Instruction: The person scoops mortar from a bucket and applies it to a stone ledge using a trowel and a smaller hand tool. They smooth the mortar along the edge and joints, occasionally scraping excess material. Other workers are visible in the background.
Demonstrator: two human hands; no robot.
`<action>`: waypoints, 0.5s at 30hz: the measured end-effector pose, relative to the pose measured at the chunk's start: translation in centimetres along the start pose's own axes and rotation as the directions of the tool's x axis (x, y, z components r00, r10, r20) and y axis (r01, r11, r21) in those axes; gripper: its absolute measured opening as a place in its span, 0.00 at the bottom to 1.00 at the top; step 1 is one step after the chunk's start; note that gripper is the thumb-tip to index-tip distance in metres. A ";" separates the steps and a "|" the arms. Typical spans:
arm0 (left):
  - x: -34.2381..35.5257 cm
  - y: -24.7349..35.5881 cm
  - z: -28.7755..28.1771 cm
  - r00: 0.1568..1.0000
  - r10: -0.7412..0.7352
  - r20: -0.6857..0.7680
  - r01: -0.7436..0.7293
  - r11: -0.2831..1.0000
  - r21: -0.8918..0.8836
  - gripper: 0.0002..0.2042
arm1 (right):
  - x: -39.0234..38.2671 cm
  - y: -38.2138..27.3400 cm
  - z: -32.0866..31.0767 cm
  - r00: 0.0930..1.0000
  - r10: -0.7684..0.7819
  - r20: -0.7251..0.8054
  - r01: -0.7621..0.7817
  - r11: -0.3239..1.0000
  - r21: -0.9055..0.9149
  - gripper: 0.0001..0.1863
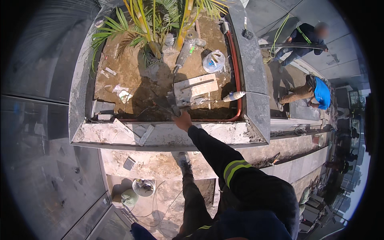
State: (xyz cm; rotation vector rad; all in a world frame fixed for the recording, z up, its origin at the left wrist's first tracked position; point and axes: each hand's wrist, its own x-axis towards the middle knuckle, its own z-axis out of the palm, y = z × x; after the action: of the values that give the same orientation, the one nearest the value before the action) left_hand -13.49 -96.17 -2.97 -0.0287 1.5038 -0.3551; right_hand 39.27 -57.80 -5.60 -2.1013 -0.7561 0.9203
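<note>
My right hand (183,121) reaches over the near edge of the planter (256,84), its fingers closed round the handle of what looks like a trowel (163,105). The trowel's dark blade is low over the shadowed soil and hard to make out. Just beyond the hand lie pale flat slabs (196,87). Farther in, a grey power tool (185,54) rests on the soil, its cord trailing toward me. A white plastic bag (214,61) sits to its right. My left hand is out of view.
Red pipes (236,76) follow the planter's right and near inner sides. Palm stems (150,36) stand at the back. Loose tile pieces (146,135) lie on the near ledge. Below left is a white bucket (144,187) with cables. Two people (321,93) work at far right.
</note>
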 end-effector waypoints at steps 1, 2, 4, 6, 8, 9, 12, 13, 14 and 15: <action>-0.4 0.2 -1.2 0.993 -0.099 0.060 0.105 0.989 -0.103 0.27 | -0.9 -0.2 0.2 1.000 -0.008 -0.008 0.008 1.000 0.003 0.23; -1.0 -0.6 -2.0 0.995 -0.079 0.063 0.087 0.985 -0.148 0.28 | -2.8 -0.2 0.9 1.000 -0.027 -0.016 0.028 0.996 0.084 0.22; -2.7 0.7 -1.4 0.998 0.023 0.051 -0.015 0.986 -0.165 0.30 | -6.6 0.5 0.7 0.994 -0.093 -0.049 0.097 0.991 0.094 0.20; -4.9 5.1 0.4 0.944 0.320 -0.083 -0.327 0.939 -0.103 0.26 | -10.4 -0.6 0.8 0.997 0.006 0.075 -0.009 0.999 0.041 0.20; -6.1 9.4 2.0 0.813 0.571 -0.117 -0.580 0.813 -0.061 0.23 | -12.2 -0.8 -0.1 0.996 -0.003 0.095 0.008 0.999 -0.050 0.19; -7.0 11.5 3.0 0.782 0.611 -0.124 -0.619 0.784 -0.038 0.22 | -12.5 -0.5 -0.6 0.995 -0.002 0.099 0.012 0.995 -0.097 0.19; -8.2 14.9 5.2 0.716 0.691 -0.096 -0.694 0.720 0.005 0.20 | -8.6 2.0 -1.9 0.994 -0.105 0.008 0.104 0.974 -0.202 0.20; -8.1 15.0 5.9 0.712 0.698 -0.071 -0.700 0.714 0.006 0.20 | -6.2 3.3 -2.7 0.998 -0.068 0.009 0.068 0.983 -0.171 0.20; -8.8 15.0 5.1 0.706 0.703 -0.082 -0.704 0.710 0.025 0.20 | -4.9 2.6 -2.0 1.000 -0.008 0.030 0.013 0.987 -0.161 0.20; -8.2 14.0 3.6 0.709 0.697 -0.106 -0.698 0.715 0.034 0.21 | -3.4 1.2 -1.4 0.998 0.048 0.044 -0.040 0.988 -0.151 0.19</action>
State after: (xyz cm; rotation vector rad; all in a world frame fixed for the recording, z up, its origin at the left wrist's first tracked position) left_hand -7.18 -81.61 1.93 0.5607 1.5088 0.2782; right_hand 38.67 -61.47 -4.61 -2.2418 -0.8295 0.9668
